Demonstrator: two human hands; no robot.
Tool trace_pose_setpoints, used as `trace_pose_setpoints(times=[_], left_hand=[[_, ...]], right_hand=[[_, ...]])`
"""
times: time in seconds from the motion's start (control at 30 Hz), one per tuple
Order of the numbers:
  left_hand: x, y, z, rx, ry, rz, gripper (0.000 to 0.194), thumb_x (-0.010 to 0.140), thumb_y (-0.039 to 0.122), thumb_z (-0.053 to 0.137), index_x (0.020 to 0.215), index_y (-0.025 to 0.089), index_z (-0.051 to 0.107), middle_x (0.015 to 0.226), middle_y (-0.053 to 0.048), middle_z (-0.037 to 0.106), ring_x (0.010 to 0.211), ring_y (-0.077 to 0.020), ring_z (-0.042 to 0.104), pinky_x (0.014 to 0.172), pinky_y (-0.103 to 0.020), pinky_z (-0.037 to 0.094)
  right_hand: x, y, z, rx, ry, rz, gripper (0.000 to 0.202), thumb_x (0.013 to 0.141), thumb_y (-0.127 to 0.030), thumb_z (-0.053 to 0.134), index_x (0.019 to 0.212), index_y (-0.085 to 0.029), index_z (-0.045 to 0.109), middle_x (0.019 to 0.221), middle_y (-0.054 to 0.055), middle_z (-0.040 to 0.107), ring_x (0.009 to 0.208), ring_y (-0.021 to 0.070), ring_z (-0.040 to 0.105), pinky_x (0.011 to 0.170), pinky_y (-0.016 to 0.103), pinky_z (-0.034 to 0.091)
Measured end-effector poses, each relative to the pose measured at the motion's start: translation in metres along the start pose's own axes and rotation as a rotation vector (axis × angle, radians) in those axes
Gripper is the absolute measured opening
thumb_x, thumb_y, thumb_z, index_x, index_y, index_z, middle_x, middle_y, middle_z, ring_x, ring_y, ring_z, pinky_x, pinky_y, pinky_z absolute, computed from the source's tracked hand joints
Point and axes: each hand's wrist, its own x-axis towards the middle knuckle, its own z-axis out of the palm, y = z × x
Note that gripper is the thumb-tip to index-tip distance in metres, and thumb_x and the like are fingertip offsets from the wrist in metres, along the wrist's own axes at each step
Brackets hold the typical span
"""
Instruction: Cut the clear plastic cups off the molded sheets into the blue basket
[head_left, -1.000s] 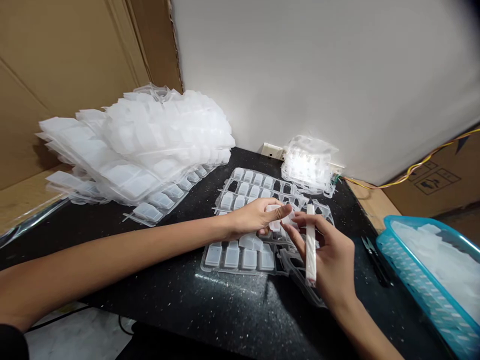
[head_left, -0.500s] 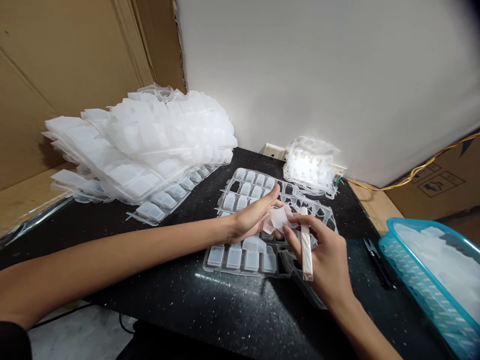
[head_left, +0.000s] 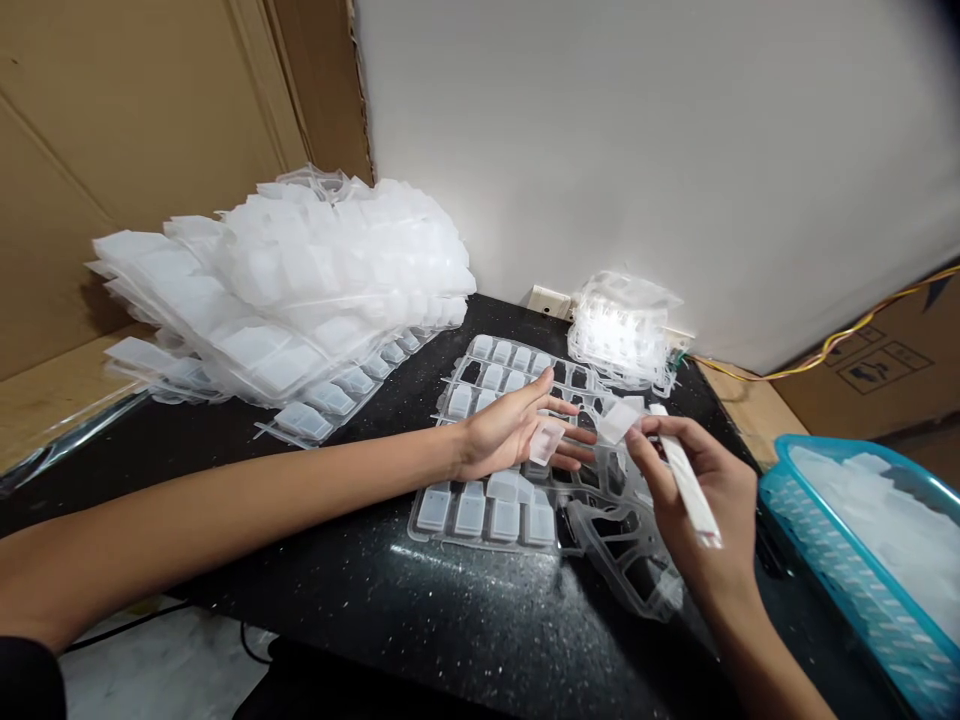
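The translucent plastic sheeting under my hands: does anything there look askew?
Yes: at the near right of the sheeting, a curved translucent plastic frame with open gaps juts askew past the straight near edge.

Black sleeve (head_left: pixel 28 680) on left arm, rounded hem, slender left forearm (head_left: pixel 262 520) bare below it, bare left hand (head_left: pixel 506 437), bare right hand (head_left: pixel 724 515), right forearm (head_left: pixel 780 655) bare where visible.

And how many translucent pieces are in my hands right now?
2 that I can make out: one translucent piece lies on your open left hand, and a second piece is pinched in your right hand. Others may be hidden or overlapped.
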Motion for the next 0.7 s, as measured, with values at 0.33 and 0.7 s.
trace_pose_setpoints(times=[0.33,0.7], left_hand=[[-0.002,0.002,0.009,-0.153,0.061,-0.005,0.080,0.098,0.068,0.035,0.146,0.004,0.036,0.127,-0.025,0.064,0.114,-0.0316,0.066,0.106,-0.048,0.046],[-0.015,0.016,0.060,-0.360,0.344,0.326,0.068,0.099,0.053,0.043,0.154,0.014,0.033,0.157,-0.016,0.041,0.137,-0.0296,0.050,0.111,-0.040,0.047]], right_hand=[[-0.011,-0.008,0.018,-0.005,-0.057,-0.271,0.012,0.087,-0.031,0.069,0.086,-0.020,0.066,0.066,-0.004,0.062,0.049,0.0090,0.047,0.049,0.020,0.037],[-0.003,-0.031,0.043,0.501,-0.129,0.042,0.017,0.075,-0.032,0.071,0.074,-0.019,0.060,0.068,-0.004,0.057,0.062,0.0121,0.049,0.060,0.023,0.039]])
